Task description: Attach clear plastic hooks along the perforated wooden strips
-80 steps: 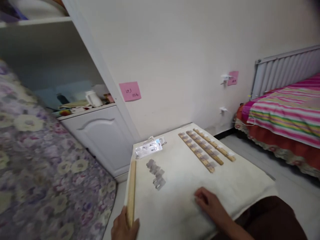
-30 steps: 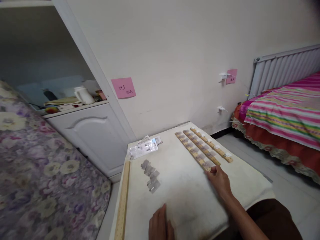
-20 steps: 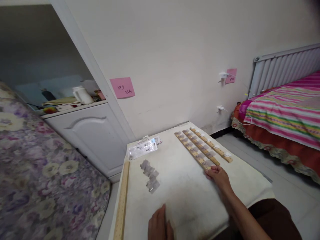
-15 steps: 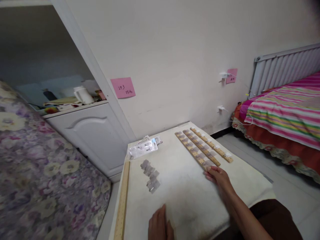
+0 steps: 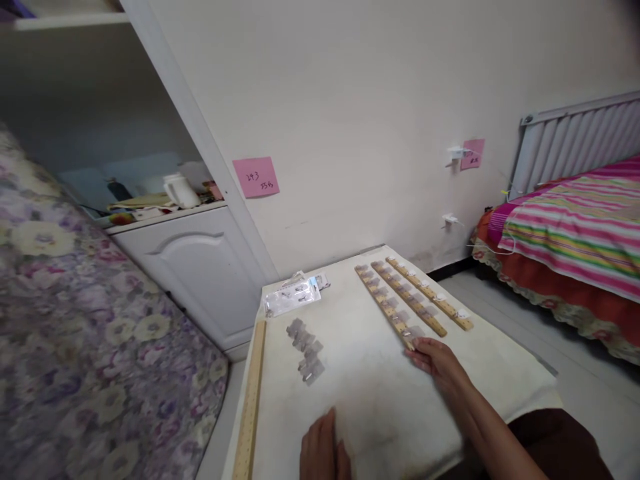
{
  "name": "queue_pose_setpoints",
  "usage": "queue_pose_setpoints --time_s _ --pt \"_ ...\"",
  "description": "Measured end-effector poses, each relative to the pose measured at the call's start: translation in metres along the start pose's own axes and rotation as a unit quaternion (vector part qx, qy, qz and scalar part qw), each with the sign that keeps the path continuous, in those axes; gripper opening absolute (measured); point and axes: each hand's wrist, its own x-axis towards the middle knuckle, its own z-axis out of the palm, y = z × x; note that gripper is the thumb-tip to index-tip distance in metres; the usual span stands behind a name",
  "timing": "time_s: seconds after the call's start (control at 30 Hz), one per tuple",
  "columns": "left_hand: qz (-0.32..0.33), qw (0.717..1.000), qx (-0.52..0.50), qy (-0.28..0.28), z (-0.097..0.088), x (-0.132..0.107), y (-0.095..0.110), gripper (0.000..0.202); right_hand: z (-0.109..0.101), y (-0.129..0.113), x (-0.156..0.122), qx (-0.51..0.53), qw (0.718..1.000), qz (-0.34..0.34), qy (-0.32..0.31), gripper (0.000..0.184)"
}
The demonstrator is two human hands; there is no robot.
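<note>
My right hand (image 5: 437, 365) pinches the near end of a wooden strip (image 5: 381, 304) between thumb and fingers. Small clear plastic pieces with metal bits sit in a row along that strip. A second wooden strip (image 5: 436, 327) with similar pieces lies just right of it, and a third wooden strip (image 5: 463, 324) with white round pieces lies farther right. My left hand (image 5: 323, 448) rests on the table near its front edge, fingers extended and holding nothing. Beyond it lies a cluster of loose clear pieces (image 5: 305, 350).
A bare wooden strip (image 5: 251, 393) runs along the left edge of the white-covered table (image 5: 360, 393). Clear plastic packaging (image 5: 293, 298) lies at the back left. A floral cloth (image 5: 110, 347) hangs at left; a bed (image 5: 575, 267) stands at right.
The near end of the held strip has swung slightly left, away from the middle strip, with my right hand on it. The left hand stays in place. My view has turned a little left.
</note>
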Motion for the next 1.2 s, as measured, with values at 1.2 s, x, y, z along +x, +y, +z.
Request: queue_pose_setpoints --time_s 1.2 --pt "-0.279 0.93 -0.217 -0.105 -0.046 0.025 0.118 0.101 0.049 0.117 -0.134 -0.26 0.944 -0.03 -0.201 0.016"
